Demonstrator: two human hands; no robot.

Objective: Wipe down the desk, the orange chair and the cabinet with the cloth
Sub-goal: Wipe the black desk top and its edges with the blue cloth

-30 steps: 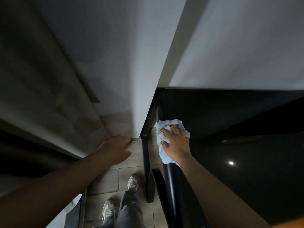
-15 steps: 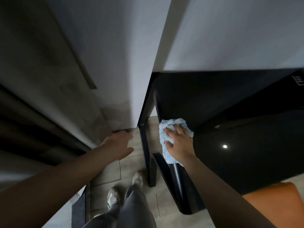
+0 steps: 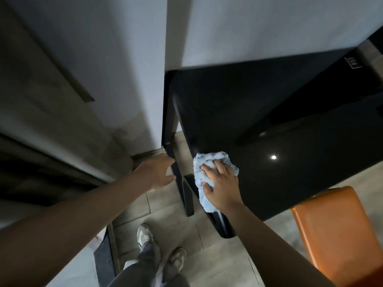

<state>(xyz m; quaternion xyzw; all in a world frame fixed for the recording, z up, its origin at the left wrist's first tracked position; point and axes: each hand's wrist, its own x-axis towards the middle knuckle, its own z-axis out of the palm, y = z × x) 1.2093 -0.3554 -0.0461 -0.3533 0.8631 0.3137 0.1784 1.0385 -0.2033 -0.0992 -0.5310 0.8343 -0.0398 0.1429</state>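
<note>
Your right hand (image 3: 222, 184) presses flat on a fluffy blue cloth (image 3: 214, 160) at the left edge of the black tabletop (image 3: 290, 172); it looks soft and light, best bunched under the palm. Your left hand (image 3: 157, 172) hovers relaxed, empty.

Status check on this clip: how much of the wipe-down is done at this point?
Done: nothing can be confirmed; the dark desk shows no wiped-versus-unwiped trace. In hand: the right hand presses the blue cloth on the desk's near left edge, while the left hand hovers open nearby. Left: the orange chair at lower right is untouched, and no cabinet is clearly identifiable in view.
</note>
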